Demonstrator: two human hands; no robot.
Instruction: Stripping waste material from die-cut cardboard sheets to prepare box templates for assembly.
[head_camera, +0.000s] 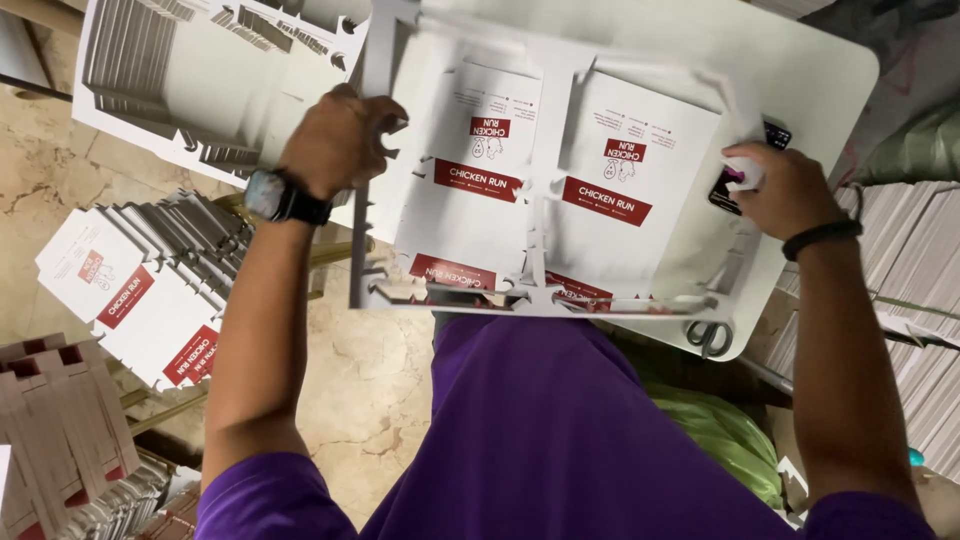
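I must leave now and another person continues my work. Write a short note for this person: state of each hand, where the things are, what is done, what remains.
Left hand: grips the left edge of the die-cut cardboard sheet.
Right hand: holds the sheet's right edge, over a dark phone.
The sheet lies on the white table, two printed box blanks still attached inside its frame.
Done: separated blanks fanned in a stack at the left.
Left: both blanks remain in the frame.
Scissors lie at the table's near edge.
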